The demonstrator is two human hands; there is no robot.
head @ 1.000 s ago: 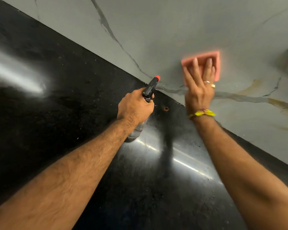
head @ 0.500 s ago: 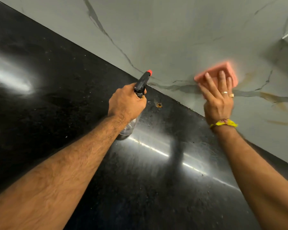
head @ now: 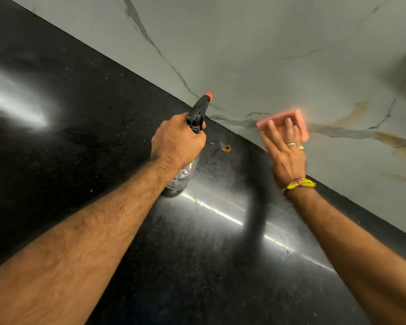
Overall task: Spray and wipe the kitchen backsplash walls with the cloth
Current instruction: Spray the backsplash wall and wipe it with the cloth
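Right hand (head: pixel 287 156) flat, fingers spread, pressing the pink cloth (head: pixel 284 124) against the grey marbled backsplash (head: pixel 267 55), low down just above where the wall meets the black desk (head: pixel 80 113). Left hand (head: pixel 177 140) wrapped tight round the neck of the spray bottle (head: pixel 197 113), its orange nozzle aimed at the wall, clear body hanging just over the desk.

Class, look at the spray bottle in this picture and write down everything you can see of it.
The spray bottle has a black trigger head with an orange-red nozzle tip and a clear, see-through plastic body. It tilts, nozzle aimed up toward the grey marbled backsplash. The left hand is wrapped round its neck and hides its middle. The base shows below the hand, at the black countertop; whether it rests there cannot be told. How full it is cannot be told.
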